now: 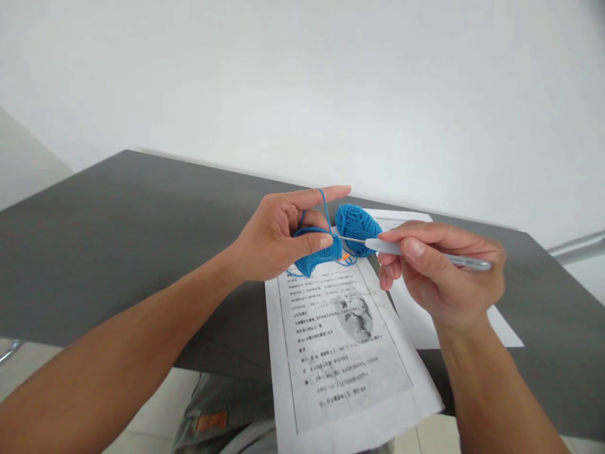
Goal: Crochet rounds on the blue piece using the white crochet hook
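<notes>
My left hand (288, 230) pinches a small piece of blue crochet work (319, 255) between thumb and fingers. Its index finger points out to the right, with a strand of blue yarn (325, 205) looped over it and running down to the piece. In my right hand (439, 265) is a crochet hook (385, 246) with a grey handle. The hook's thin metal shaft reaches left to the upper edge of the work, where its tip meets the yarn; the tip itself is too small to make out. A small orange item (346, 256) shows beside the work's right edge.
Behind my hands a ball of blue yarn (357, 221) rests on the dark grey table (142, 252). A printed sheet (340, 378) lies under the work and overhangs the front edge. Another white sheet (496, 328) is at the right. A white wall (302, 88) stands behind.
</notes>
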Motion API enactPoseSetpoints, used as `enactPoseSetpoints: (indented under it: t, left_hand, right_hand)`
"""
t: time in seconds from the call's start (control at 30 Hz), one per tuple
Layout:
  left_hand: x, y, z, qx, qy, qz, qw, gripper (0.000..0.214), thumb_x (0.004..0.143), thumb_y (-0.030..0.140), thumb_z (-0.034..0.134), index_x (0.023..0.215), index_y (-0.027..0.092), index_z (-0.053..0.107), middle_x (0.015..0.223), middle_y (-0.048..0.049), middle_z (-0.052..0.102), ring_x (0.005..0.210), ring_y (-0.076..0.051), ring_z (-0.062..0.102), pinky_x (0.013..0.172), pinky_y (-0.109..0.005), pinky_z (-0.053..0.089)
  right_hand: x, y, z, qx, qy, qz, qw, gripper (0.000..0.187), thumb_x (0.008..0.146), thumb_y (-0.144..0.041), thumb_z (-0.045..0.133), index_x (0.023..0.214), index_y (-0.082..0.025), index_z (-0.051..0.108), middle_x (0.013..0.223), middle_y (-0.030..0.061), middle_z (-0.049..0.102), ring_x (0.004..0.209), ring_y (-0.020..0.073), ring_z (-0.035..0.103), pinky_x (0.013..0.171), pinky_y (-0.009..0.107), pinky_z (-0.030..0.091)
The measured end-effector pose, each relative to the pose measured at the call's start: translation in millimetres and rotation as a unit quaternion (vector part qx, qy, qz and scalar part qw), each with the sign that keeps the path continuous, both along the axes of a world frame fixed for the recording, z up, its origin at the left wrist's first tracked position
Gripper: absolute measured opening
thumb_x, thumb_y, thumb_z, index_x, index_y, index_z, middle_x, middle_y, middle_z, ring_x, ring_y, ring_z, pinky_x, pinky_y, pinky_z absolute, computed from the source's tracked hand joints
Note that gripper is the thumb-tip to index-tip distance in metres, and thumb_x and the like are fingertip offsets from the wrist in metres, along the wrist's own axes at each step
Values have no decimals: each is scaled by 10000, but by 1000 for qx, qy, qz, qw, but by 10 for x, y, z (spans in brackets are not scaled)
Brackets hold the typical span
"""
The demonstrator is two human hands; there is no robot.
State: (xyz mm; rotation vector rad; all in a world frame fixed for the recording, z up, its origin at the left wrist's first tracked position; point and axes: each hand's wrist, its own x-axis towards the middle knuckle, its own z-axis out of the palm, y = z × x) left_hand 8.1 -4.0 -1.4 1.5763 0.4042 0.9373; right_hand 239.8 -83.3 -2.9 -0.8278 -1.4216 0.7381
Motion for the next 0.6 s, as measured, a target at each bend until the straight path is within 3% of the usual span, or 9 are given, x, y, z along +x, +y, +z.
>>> enactPoseSetpoints:
  t: [0.3, 0.37, 0.43, 0.53, 0.6]
  left_hand:
    - [-17, -16, 22, 7, 13, -1, 1000, 740, 834, 205, 842, 1527, 70, 622, 700, 10, 664, 583, -104, 573, 509, -195, 474]
    - [-18, -13, 23, 13, 22, 6, 1000, 738, 834, 183, 822, 1533, 72, 616, 716, -1, 686, 588, -109, 588, 511, -198, 478]
    - [-18, 1, 23, 24, 38, 22, 999, 736, 828, 143, 791, 1536, 59, 608, 718, -2, 695, 585, -107, 591, 513, -197, 479]
    - [-19, 43, 22, 40, 66, 49, 996, 738, 799, 97, 764, 1521, 55, 621, 701, 12, 690, 574, -102, 591, 517, -192, 479]
    - [-21, 68, 21, 40, 79, 51, 995, 739, 782, 85, 767, 1508, 65, 636, 692, 22, 687, 564, -98, 590, 514, -189, 479]
  right_hand:
    - [-39, 15, 37, -33, 67, 17, 997, 114, 907, -311, 850, 913, -202, 880, 656, 28, 798, 355, 134, 616, 305, 248, 537]
    - [-15, 3, 37, 1, 15, -6, 1000, 85, 939, -275, 812, 959, -233, 883, 687, 19, 804, 395, 143, 646, 333, 263, 545]
    - [9, -11, 62, 76, -96, -38, 992, 150, 927, -197, 812, 1036, -272, 882, 749, 19, 822, 509, 169, 719, 429, 294, 593]
    - [39, -28, 127, 193, -267, -55, 942, 363, 865, -84, 837, 1153, -303, 864, 886, 40, 854, 702, 208, 789, 592, 337, 648]
    - [55, -35, 165, 223, -313, -52, 922, 405, 862, -64, 834, 1192, -297, 854, 949, 56, 859, 757, 217, 800, 623, 341, 652]
